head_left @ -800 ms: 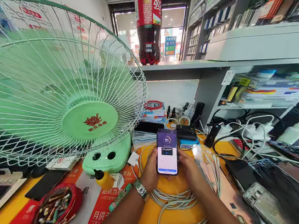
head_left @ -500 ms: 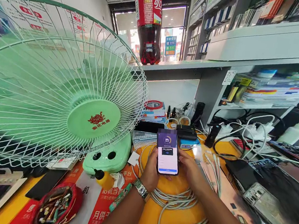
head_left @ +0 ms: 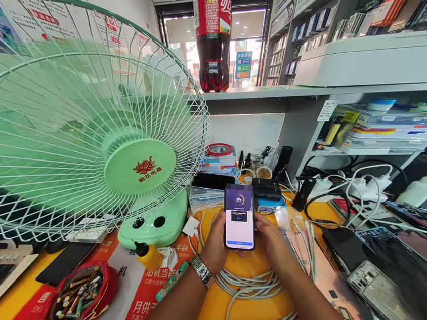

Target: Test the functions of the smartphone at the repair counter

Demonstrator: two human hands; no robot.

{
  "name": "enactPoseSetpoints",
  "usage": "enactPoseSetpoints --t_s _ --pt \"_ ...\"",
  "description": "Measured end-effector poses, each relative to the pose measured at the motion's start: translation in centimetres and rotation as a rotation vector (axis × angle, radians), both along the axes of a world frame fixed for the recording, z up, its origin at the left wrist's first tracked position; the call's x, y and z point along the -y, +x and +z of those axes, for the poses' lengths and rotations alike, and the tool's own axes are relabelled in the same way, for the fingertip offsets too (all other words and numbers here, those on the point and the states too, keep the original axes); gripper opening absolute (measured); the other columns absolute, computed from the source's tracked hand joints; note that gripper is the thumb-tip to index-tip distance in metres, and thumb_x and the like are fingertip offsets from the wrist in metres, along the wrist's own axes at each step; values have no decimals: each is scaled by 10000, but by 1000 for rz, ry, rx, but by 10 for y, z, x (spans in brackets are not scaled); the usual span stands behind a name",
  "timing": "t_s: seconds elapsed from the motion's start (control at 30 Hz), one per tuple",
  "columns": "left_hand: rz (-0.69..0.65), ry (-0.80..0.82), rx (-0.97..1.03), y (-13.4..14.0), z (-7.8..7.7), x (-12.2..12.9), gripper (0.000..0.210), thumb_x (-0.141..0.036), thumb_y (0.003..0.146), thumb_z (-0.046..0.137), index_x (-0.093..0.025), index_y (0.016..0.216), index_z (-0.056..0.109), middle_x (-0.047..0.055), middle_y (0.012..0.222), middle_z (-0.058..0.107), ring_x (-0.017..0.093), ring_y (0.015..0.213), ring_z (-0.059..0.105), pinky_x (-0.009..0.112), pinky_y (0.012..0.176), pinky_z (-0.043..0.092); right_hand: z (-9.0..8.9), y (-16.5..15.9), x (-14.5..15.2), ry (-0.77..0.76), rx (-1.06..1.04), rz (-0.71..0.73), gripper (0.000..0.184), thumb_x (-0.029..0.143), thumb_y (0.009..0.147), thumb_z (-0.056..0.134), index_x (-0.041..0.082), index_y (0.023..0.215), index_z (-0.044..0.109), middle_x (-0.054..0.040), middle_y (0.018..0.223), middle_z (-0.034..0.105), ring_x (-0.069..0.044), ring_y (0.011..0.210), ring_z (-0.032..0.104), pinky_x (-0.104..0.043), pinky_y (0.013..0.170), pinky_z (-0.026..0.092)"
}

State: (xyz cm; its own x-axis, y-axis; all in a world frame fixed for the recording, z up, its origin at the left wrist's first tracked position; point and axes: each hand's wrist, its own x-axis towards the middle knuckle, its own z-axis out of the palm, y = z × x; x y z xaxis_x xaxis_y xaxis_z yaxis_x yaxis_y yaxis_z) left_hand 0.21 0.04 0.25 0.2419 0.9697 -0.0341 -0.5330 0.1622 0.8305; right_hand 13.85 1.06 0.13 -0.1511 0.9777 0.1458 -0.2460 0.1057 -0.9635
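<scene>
Person at a yellow desk (head_left: 212, 318), both hands on one phone (head_left: 240, 229). Clock centred on the phone, twelve pointing away from the person. Phone is midway between the hands, over the desk, screen facing the person, showing 39% and a blue bar near the bottom; its top strip is blurred. Left hand (head_left: 217, 243), between seven and eight, is curled round the left edge, thumb side against it, most fingers hidden behind. Right hand (head_left: 267, 235), at four, is half curled, fingertips at the right edge; can't tell from here whether it grips or just steadies. A fingertip shows under the phone's lower edge, can't tell whose. Watch (head_left: 202, 271) on the left wrist, seven. Coiled cables (head_left: 248, 287) just below the phone at six. Blue box (head_left: 267, 206) near it at two, black case (head_left: 266, 189) between one and two. Adapter (head_left: 191, 227) between eight and nine, yellow bottle (head_left: 149, 257) at eight, red bowl (head_left: 111, 282) of small stubs farther out, also eight. Green fan (head_left: 140, 167) between nine and ten. Cola (head_left: 213, 33) up on the shelf (head_left: 256, 93), eleven.
</scene>
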Motion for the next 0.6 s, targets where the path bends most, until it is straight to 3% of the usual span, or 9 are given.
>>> enactPoseSetpoints --t_s 0.27,0.47,0.6 --pt "-17 -33 34 -2 2 1 470 -507 931 285 -169 1112 557 91 891 670 206 647 637 232 378 469 -3 0 -3 -15 62 -72 341 432 801 494 204 979 675 -65 1046 688 -254 970 581 -370 861 423" --pt "-244 -275 204 -8 11 -1 675 -626 894 225 -138 1210 568 145 992 680 263 773 655 348 557 530 6 0 2 -97 90 -10 281 479 806 529 229 814 655 -27 773 658 -200 709 566 -310 649 444" --pt "-334 -323 258 -12 14 0 697 -638 885 227 -139 1235 566 145 999 686 280 822 655 399 652 531 11 0 6 -124 53 40 304 518 775 574 223 769 643 -8 720 615 -167 635 531 -276 565 414"
